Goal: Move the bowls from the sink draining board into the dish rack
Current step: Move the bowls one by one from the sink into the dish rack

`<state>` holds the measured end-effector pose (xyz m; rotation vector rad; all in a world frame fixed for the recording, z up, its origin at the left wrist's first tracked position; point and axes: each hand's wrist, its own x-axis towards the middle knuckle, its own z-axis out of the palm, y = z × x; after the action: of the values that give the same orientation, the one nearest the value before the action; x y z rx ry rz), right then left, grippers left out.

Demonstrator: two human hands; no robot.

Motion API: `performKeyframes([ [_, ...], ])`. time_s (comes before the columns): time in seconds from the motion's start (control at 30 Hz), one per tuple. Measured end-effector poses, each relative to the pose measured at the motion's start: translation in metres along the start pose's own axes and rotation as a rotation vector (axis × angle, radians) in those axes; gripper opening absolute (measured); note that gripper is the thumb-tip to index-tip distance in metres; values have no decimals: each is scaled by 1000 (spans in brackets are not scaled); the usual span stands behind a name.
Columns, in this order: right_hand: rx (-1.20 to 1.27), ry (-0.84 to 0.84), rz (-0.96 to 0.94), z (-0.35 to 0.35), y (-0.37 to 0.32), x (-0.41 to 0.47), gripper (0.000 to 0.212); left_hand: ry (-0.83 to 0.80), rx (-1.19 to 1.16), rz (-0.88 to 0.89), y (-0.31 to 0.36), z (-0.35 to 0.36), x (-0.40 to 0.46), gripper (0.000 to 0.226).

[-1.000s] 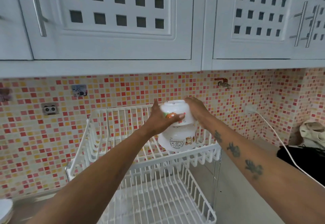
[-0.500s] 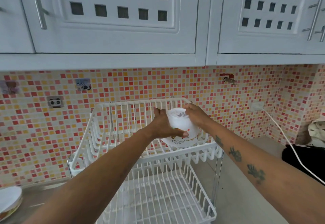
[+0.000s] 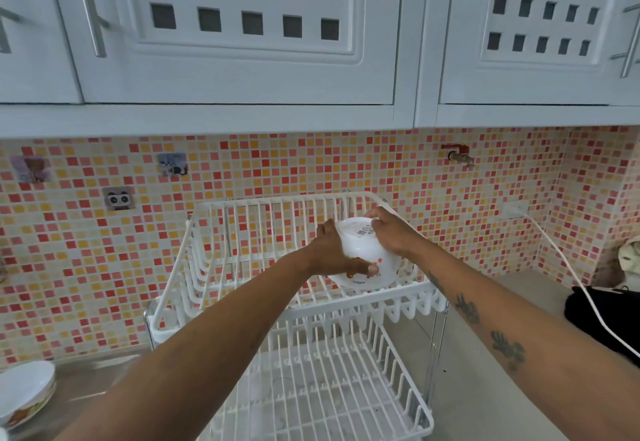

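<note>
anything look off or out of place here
Nothing stands out. Both hands, left and right, hold a white bowl upside down over the rack's upper tier. Nothing visibly spilled or damaged; more bowls wait at lower left.

bowl (image 3: 360, 253) | base sticker, rim print | too blurred to read

white bowl (image 3: 363, 257) brought down from above the dish rack (image 3: 242, 253) into its upper tier, now upside down at the tier's right end, left hand (image 3: 332, 253) and right hand (image 3: 393, 233) lowered with it, clasping its sides
</note>
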<state>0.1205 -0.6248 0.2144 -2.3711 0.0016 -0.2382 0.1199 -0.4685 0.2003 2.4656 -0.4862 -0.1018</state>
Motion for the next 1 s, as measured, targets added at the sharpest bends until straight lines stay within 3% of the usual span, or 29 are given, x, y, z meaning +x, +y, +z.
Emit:
performKeyframes([
  [0.17, -9, 203, -105, -1, -6, -3, 31, -96, -136, -60, -4, -11, -3, 143],
  [0.27, 44, 327, -175, -2, -21, -6, 31, -34, -303, -77, -4, -26, -7, 128],
  [0.37, 153, 344, -243, 6, -51, -9, 31, 25, -579, -65, -2, -48, -19, 110],
  [0.43, 234, 310, -278, 17, -78, -12, 32, 127, -779, -102, -3, -63, -28, 93],
  [0.6, 474, 211, -302, 60, -150, -10, 41, 547, -1000, -125, -29, -108, -65, 35],
  [0.7, 656, 121, -257, 92, -196, -13, 41, 776, -1163, -152, -67, -141, -94, 36],
  [0.8, 777, 82, -242, 126, -243, -25, 28, 948, -1206, -194, -113, -170, -129, 32],
  [1.0, 912, -16, -383, 202, -334, -62, 17, 1162, -1204, -340, -205, -206, -200, 31],
])
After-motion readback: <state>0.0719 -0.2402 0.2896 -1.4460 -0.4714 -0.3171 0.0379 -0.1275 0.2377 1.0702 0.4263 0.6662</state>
